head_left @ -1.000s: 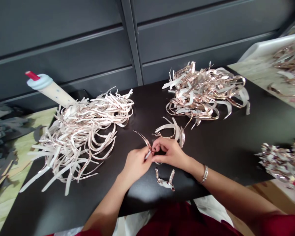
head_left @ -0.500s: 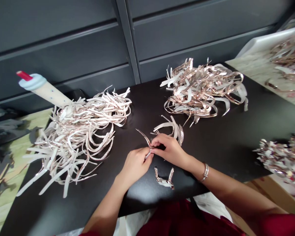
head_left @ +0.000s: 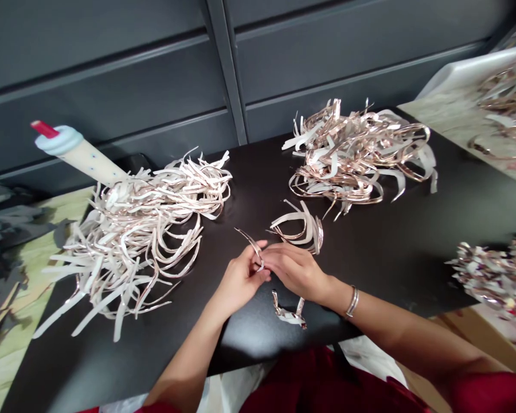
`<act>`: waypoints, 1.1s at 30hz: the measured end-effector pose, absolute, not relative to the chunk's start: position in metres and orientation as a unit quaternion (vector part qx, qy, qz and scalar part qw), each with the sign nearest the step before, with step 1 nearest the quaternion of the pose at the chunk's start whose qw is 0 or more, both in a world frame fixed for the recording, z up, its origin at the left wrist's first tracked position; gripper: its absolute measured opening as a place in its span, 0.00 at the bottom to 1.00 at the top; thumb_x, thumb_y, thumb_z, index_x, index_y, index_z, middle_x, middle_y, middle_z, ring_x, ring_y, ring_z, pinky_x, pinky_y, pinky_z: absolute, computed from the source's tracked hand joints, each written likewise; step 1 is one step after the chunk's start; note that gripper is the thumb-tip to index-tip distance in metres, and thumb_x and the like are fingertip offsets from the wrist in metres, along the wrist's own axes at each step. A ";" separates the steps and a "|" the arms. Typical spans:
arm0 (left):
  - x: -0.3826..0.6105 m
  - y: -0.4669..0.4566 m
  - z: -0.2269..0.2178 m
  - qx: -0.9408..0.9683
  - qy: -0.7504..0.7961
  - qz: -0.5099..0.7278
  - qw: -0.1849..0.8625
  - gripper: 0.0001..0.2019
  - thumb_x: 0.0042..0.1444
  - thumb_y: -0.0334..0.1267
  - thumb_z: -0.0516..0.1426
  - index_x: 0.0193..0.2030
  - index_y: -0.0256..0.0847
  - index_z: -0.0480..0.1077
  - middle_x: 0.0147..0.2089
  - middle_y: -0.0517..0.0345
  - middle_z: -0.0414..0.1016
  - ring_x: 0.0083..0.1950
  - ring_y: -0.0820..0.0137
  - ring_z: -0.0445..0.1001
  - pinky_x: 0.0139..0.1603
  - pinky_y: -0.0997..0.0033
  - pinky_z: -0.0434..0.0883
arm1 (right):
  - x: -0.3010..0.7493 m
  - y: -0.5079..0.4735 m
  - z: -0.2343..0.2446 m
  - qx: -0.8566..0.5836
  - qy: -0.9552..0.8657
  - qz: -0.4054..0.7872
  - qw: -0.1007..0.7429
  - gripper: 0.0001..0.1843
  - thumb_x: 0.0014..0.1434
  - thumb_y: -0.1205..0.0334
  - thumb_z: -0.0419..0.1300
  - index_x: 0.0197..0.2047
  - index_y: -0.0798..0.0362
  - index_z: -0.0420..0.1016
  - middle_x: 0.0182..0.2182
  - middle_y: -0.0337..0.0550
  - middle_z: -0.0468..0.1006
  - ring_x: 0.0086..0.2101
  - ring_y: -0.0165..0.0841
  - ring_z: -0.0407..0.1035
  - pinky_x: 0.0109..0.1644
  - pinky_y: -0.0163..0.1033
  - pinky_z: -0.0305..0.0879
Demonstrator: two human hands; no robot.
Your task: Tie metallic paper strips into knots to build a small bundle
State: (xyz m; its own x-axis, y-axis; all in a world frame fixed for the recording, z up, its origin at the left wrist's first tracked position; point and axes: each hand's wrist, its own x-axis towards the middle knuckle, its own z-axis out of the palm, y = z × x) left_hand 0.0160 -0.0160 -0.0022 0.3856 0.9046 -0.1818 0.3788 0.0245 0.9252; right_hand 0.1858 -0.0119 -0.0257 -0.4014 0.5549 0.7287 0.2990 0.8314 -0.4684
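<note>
Between my two hands is a thin metallic strip [head_left: 251, 241], rose-gold and white, its free end pointing up and left. My left hand [head_left: 239, 280] pinches it near the fingertips. My right hand [head_left: 296, 268] meets it there, fingers closed on the strip's lower part, which is mostly hidden. Just beyond my right hand lies a small curled bunch of strips [head_left: 312, 226]. Nearer to me, below the hands, a short folded foil piece [head_left: 289, 315] rests on the black table [head_left: 241, 355].
A large heap of white and rose-gold strips [head_left: 146, 223] spreads at left, with a pale cup with a red top [head_left: 83, 155] behind it. Another strip pile [head_left: 356, 155] lies at back right. Short crinkled foil pieces [head_left: 494, 272] sit at the right edge. Grey panels [head_left: 146, 86] stand behind.
My right hand has turned over, its fingers now folded together on the strip. My left hand's fingers have shifted, with the thumb now visible below. The piles have stayed put.
</note>
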 end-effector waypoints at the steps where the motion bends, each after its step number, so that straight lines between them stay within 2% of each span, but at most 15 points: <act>1: 0.017 -0.017 -0.004 0.644 0.502 0.265 0.513 0.26 0.52 0.32 0.57 0.58 0.40 0.59 0.30 0.63 0.71 0.28 0.73 0.72 0.32 0.74 0.67 | 0.185 -0.012 -0.026 -0.262 -0.826 0.131 0.482 0.16 0.60 0.75 0.53 0.50 0.54 0.66 0.42 0.49 0.78 0.46 0.37 0.71 0.49 0.44 0.73; 5: 0.015 -0.016 -0.006 0.647 0.514 0.264 0.498 0.26 0.51 0.29 0.56 0.59 0.42 0.60 0.28 0.65 0.71 0.27 0.75 0.71 0.31 0.75 0.67 | 0.185 -0.012 -0.023 -0.270 -0.837 0.133 0.457 0.17 0.61 0.75 0.52 0.52 0.53 0.65 0.42 0.48 0.78 0.46 0.36 0.72 0.50 0.44 0.72; 10: 0.006 -0.012 -0.002 0.639 0.450 0.221 0.583 0.24 0.54 0.31 0.56 0.58 0.40 0.59 0.30 0.62 0.75 0.32 0.70 0.77 0.39 0.70 0.72 | 0.194 -0.008 -0.017 -0.312 -0.824 0.209 0.424 0.19 0.60 0.76 0.49 0.53 0.53 0.62 0.45 0.49 0.76 0.41 0.33 0.74 0.40 0.37 0.74; 14: 0.009 -0.010 0.002 0.632 0.495 0.238 0.547 0.19 0.55 0.37 0.57 0.53 0.38 0.63 0.29 0.59 0.77 0.33 0.68 0.78 0.40 0.69 0.72 | 0.193 -0.008 -0.018 -0.291 -0.822 0.231 0.432 0.20 0.59 0.74 0.51 0.55 0.53 0.59 0.47 0.50 0.74 0.42 0.34 0.74 0.43 0.40 0.74; 16: 0.013 -0.010 0.002 0.615 0.526 0.266 0.523 0.18 0.54 0.35 0.57 0.52 0.38 0.64 0.34 0.57 0.79 0.35 0.68 0.78 0.41 0.69 0.72 | 0.191 -0.010 -0.019 -0.295 -0.828 0.224 0.421 0.21 0.59 0.74 0.51 0.55 0.53 0.59 0.46 0.50 0.74 0.41 0.34 0.73 0.43 0.41 0.74; 18: 0.016 -0.010 0.001 0.601 0.534 0.290 0.519 0.19 0.52 0.33 0.57 0.52 0.39 0.65 0.39 0.56 0.78 0.38 0.68 0.77 0.42 0.69 0.72 | 0.189 -0.010 -0.020 -0.301 -0.837 0.215 0.404 0.22 0.58 0.76 0.49 0.56 0.53 0.59 0.46 0.51 0.74 0.45 0.36 0.71 0.47 0.43 0.72; 22: 0.014 -0.009 -0.002 0.546 0.491 0.304 0.606 0.22 0.52 0.32 0.58 0.54 0.38 0.63 0.40 0.53 0.78 0.41 0.67 0.77 0.44 0.68 0.71 | 0.191 -0.008 -0.017 -0.291 -0.838 0.241 0.394 0.24 0.57 0.78 0.47 0.57 0.55 0.59 0.49 0.53 0.73 0.49 0.37 0.69 0.50 0.45 0.71; 28: -0.002 -0.005 0.006 0.513 0.415 0.239 0.712 0.25 0.51 0.34 0.61 0.56 0.36 0.63 0.35 0.52 0.78 0.37 0.68 0.78 0.41 0.68 0.71 | 0.205 0.001 -0.011 -0.290 -0.768 0.403 0.405 0.27 0.51 0.81 0.45 0.53 0.52 0.56 0.48 0.48 0.74 0.45 0.33 0.73 0.41 0.37 0.72; 30: -0.003 -0.004 0.007 0.520 0.406 0.229 0.716 0.26 0.51 0.37 0.61 0.57 0.35 0.63 0.32 0.54 0.78 0.32 0.69 0.77 0.38 0.70 0.71 | 0.206 0.001 -0.010 -0.277 -0.755 0.440 0.399 0.28 0.50 0.82 0.46 0.53 0.52 0.55 0.49 0.48 0.73 0.49 0.34 0.70 0.41 0.37 0.72; 33: 0.002 -0.004 0.003 0.529 0.447 0.240 0.680 0.21 0.55 0.42 0.58 0.53 0.34 0.64 0.27 0.56 0.76 0.26 0.71 0.76 0.31 0.72 0.70 | 0.203 -0.002 -0.008 -0.277 -0.768 0.433 0.381 0.31 0.49 0.81 0.47 0.56 0.53 0.56 0.53 0.52 0.68 0.49 0.35 0.69 0.41 0.37 0.72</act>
State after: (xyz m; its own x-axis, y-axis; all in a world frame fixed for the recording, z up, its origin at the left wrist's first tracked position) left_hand 0.0020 -0.0040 0.0029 0.4842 0.8004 -0.3533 0.1469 0.3237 0.9347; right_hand 0.2032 -0.0022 -0.0082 -0.5559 0.7557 0.3462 0.0943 0.4711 -0.8770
